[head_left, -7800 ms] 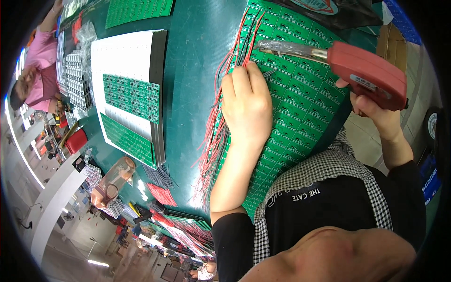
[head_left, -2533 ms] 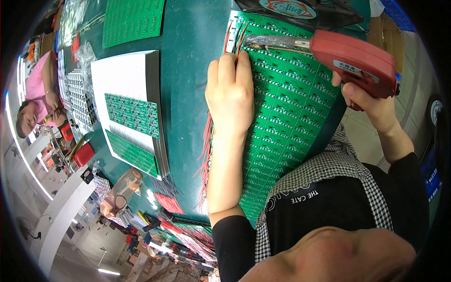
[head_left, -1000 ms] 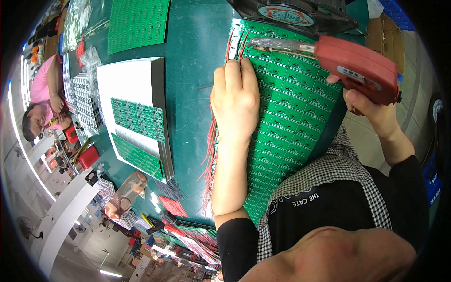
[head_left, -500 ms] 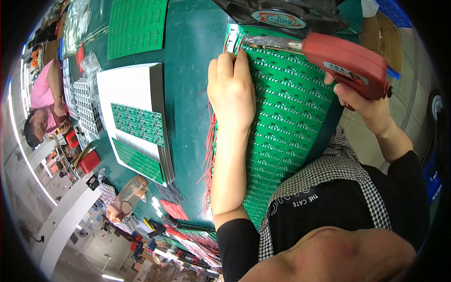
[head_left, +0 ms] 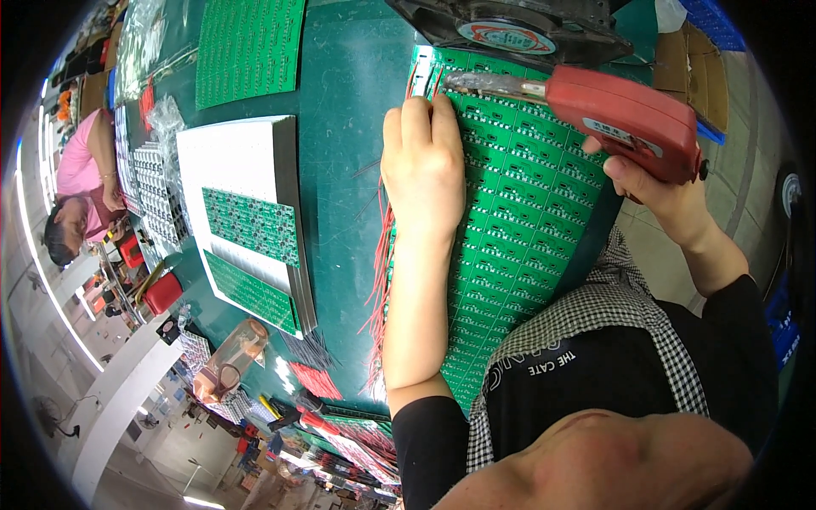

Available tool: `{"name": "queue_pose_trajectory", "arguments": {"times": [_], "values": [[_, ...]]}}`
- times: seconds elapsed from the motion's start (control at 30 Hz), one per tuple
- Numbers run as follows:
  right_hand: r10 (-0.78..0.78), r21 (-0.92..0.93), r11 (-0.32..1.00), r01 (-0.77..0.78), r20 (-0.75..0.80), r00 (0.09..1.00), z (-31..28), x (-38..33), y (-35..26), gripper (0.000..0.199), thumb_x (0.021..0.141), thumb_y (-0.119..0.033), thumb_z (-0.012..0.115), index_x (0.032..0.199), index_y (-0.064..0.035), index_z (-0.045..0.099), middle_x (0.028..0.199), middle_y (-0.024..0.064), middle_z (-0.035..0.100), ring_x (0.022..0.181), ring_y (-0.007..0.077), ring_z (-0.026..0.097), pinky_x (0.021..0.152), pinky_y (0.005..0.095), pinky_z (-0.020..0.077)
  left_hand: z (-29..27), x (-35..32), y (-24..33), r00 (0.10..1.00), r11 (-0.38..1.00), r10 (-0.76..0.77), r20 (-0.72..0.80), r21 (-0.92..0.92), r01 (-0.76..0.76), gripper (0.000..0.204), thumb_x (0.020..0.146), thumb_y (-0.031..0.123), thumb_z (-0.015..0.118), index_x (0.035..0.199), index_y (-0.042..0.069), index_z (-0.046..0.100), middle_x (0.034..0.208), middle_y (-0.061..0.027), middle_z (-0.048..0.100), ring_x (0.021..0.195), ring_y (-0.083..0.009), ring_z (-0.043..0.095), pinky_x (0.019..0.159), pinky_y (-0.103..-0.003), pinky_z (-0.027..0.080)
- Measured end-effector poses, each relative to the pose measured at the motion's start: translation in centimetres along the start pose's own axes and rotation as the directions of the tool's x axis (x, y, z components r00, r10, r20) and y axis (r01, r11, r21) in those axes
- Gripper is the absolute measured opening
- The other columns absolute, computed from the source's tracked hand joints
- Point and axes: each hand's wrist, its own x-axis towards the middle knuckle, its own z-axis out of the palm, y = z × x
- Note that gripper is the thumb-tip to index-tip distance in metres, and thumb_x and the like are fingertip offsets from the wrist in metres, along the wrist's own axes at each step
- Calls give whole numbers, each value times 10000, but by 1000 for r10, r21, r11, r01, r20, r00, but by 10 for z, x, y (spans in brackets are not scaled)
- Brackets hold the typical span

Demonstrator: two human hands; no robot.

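Note:
A large green circuit board panel (head_left: 518, 195) lies along the table edge in front of me, with rows of small repeated boards. My left hand (head_left: 425, 161) rests over its left edge near the far end, fingers bent and pressed together. Red wires (head_left: 438, 82) stick out past those fingertips, and one appears pinched there; the fingertips themselves are partly hidden. My right hand (head_left: 646, 178) is wrapped around the handle of a red soldering gun (head_left: 629, 119). The gun's tip points left, just beyond my left fingers, over the panel. More red wires (head_left: 380, 280) trail beside my left forearm.
A black fan (head_left: 510, 30) stands at the far end, close above the gun. On the left, a white stack (head_left: 238, 161) carries two smaller circuit boards (head_left: 251, 223). Another green panel (head_left: 249, 51) lies beyond it. A person in pink (head_left: 89, 161) sits across the table.
My left hand has shifted slightly toward me and to the right. The soldering gun has come slightly nearer too, its tip staying close to my left fingertips.

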Motion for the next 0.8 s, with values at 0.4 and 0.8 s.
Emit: {"name": "queue_pose_trajectory", "arguments": {"times": [0.4,0.8], "values": [[-83,-81,993,82,-11,997,2,-1,5,283,796,-147,597,1042,-24,533,834,24,575,583,54,445,509,191,370,0,0,1,1000,999,11,-2,31,-11,244,649,-8,540,890,-32,571,777,-97,490,687,-226,486,568,-301,453],[-47,-11,999,47,-7,999,0,-2,4,300,750,-98,673,1023,-36,567,921,47,632,852,107,581,775,240,457,1,1,1,1000,999,13,-3,40,-13,237,650,-2,530,882,-35,569,782,-103,494,684,-231,485,570,-303,451]]}}
